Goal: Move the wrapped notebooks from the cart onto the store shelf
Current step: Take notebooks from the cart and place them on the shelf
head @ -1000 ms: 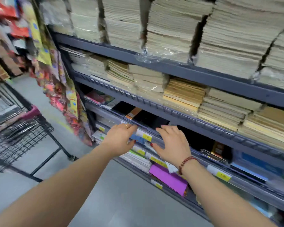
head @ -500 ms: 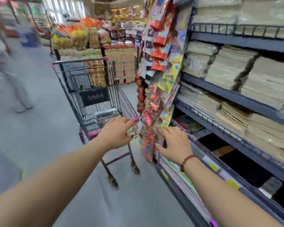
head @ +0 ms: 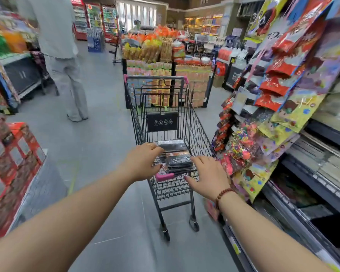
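Both arms reach forward over the near end of a black wire shopping cart (head: 186, 118) standing in the aisle. The left hand (head: 141, 162) hangs palm down with its fingers loosely curled and apart, empty, its fingertips just at the left edge of a stack of dark wrapped notebooks (head: 178, 157); whether they touch it is not clear. The stack lies in the cart's basket between the two hands, and a second shiny pack sits just beyond it. The right hand (head: 207, 176), with a bead bracelet (head: 223, 194) at the wrist, is spread flat and open, holding nothing, hovering just right of the stack, over the cart's near rim beside the pink corner guard (head: 164, 176). Right of that hand runs the store shelf (head: 310, 185), hung with bright packets (head: 283, 81). Well beyond the left hand, a person in pale clothes (head: 64, 61) stands in the aisle.
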Available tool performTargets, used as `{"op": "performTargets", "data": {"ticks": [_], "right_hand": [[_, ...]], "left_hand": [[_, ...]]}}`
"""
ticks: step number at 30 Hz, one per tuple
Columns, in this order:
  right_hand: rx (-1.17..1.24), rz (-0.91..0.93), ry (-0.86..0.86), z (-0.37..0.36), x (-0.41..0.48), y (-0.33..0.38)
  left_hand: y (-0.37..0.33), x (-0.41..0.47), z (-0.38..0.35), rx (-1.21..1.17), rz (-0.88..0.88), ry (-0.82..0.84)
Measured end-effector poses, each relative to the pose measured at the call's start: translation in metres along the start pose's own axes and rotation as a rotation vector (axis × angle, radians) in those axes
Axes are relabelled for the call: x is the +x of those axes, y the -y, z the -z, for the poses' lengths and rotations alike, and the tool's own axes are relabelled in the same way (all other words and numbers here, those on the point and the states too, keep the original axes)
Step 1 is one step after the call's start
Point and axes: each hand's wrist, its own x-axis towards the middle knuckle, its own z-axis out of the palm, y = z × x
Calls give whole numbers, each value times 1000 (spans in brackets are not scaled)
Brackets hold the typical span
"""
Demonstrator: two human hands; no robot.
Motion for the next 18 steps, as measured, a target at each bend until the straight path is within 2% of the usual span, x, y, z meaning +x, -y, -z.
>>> {"op": "performTargets", "data": {"ticks": [10, 18], "right_hand": [[60, 22, 145, -53, 143, -28], [37, 30, 240, -89, 231, -31]], "left_hand": [[63, 104, -27, -38, 96, 39], [116, 154, -48, -25, 110, 67]]}}
